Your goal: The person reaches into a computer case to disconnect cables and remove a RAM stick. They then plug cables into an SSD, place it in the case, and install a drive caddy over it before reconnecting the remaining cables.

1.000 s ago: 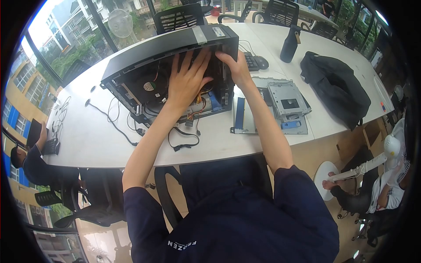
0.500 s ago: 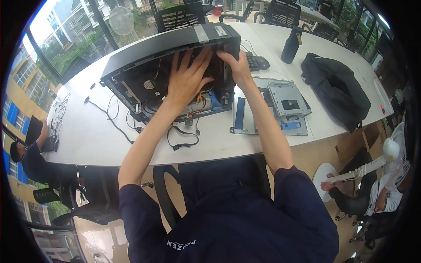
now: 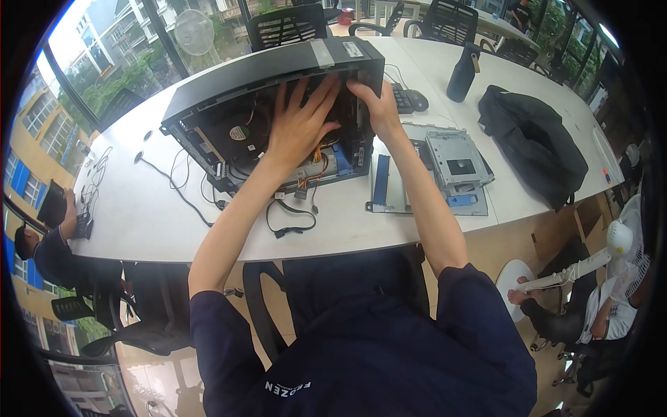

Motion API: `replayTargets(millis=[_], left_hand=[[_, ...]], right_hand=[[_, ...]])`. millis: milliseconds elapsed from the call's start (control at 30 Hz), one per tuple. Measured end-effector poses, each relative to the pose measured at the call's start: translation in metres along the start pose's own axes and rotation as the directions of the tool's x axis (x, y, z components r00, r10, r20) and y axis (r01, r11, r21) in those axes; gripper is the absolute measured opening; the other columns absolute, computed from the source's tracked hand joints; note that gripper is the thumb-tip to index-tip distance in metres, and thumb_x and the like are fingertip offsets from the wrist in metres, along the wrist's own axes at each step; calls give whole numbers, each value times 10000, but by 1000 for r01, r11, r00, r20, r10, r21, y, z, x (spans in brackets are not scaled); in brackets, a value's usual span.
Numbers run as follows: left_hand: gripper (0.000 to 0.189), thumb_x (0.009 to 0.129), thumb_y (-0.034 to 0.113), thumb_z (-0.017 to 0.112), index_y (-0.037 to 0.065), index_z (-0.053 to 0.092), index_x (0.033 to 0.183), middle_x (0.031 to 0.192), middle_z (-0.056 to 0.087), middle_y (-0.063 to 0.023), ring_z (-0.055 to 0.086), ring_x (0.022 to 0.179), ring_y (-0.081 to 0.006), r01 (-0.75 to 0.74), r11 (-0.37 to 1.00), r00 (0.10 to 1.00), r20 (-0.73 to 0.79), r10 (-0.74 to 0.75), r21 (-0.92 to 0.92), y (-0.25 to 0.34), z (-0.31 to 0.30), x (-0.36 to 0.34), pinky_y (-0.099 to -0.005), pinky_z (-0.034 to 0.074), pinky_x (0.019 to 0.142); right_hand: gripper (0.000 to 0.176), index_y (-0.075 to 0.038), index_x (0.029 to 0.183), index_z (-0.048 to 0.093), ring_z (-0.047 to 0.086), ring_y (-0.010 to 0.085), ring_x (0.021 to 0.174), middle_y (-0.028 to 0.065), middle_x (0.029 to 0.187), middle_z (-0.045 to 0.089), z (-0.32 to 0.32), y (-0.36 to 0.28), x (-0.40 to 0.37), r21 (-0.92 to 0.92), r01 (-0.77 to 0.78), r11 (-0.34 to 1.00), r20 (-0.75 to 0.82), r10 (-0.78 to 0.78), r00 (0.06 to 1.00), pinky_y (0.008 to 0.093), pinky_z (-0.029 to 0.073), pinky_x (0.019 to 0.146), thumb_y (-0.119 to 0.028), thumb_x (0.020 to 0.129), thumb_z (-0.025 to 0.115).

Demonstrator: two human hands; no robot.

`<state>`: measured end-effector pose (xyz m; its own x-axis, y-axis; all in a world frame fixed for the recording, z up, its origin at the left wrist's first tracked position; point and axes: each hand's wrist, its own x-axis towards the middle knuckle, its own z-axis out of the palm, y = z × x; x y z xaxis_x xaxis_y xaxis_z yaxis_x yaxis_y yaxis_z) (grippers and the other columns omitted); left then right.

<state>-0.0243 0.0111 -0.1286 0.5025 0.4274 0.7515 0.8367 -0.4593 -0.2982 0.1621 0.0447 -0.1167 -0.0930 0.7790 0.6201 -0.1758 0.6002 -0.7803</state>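
Observation:
An open black computer case (image 3: 260, 73) stands tilted on the white table, its inside facing me. My left hand (image 3: 300, 132) reaches into it, fingers spread and stretched upward; what the fingertips touch is hidden in shadow. With the thumb on the inner side and the fingers out of sight behind, my right hand (image 3: 379, 110) grips the case's right edge. Below my left hand are orange and yellow wires (image 3: 318, 154) and a silver power supply (image 3: 310, 169). A round fan hub with a label (image 3: 237, 133) shows to the left. A black cable (image 3: 295, 226) lies in front.
Right of the case lie a metal drive bracket (image 3: 455, 161) and a side panel (image 3: 383, 201). Farther off are a mouse (image 3: 418, 101), a dark bottle (image 3: 462, 73) and a black bag (image 3: 535, 146). Other people sit at left and right.

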Motion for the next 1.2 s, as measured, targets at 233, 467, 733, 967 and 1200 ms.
replayTargets(millis=[233,467,733,967,1200], left_hand=[[689,818,373,723,136,497,1424,1532,389,-22,391,1334,-332,-24,996,1000,-18,23,-81,-6,-3,0,-566,256,1132],[655,844,350,709,112,505,1418,1537,388,-66,390,1325,-353,-30,998,998,-59,27,-52,-5,0,0,-544,262,1130],[640,847,289,705,105,495,1424,1539,385,-79,398,1324,-360,-46,997,998,-51,43,-61,-3,-2,1,-545,281,1126],[635,796,19,590,83,490,1419,1534,390,-94,384,1359,-375,-38,992,999,-18,36,-123,-3,-16,1,-543,284,1133],[634,745,-85,559,51,536,1364,1432,468,-188,517,1241,-362,123,887,989,-23,-148,-444,19,-46,-37,-446,408,1049]], right_hand=[[330,21,1048,643,575,122,857,53,919,662,2,1,-2,-4,32,999,-7,-32,999,277,456,804,-254,870,680],[326,17,1042,636,556,114,834,37,897,644,1,2,-1,-12,42,999,2,-42,999,275,450,783,-251,863,681],[327,13,1050,636,549,105,820,26,883,638,2,1,-2,17,36,999,5,-36,999,264,447,769,-252,863,681],[327,12,1063,644,572,111,846,39,913,660,3,0,-2,4,58,998,5,-58,998,266,457,796,-246,865,681],[385,4,1132,592,564,122,897,39,967,620,-6,7,-3,41,-40,998,95,36,995,276,453,830,-212,833,701]])
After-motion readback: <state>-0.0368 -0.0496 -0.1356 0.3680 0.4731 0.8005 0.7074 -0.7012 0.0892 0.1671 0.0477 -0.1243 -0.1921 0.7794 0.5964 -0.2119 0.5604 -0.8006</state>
